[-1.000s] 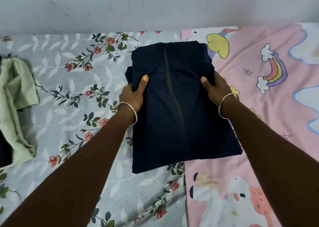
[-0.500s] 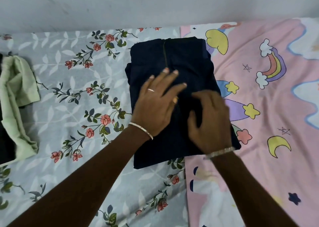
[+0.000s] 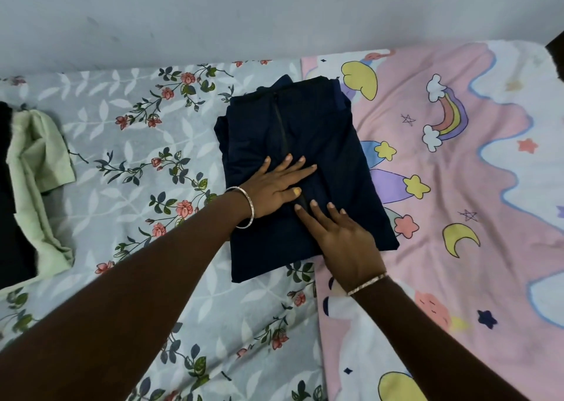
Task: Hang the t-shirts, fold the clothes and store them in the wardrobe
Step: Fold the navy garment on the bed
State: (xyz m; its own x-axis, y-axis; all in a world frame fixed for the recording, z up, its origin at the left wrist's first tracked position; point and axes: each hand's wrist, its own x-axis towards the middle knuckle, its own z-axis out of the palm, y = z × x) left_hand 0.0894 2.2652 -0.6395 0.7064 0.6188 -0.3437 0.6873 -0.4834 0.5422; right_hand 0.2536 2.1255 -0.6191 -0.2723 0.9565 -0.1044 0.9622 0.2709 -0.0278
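A dark navy garment [image 3: 305, 144], folded into a rectangle with a zip down its middle, is laid across the bed [image 3: 137, 144]. It is pressed flat by the left hand [image 3: 271, 184] and right hand [image 3: 341, 239], fingers straight.
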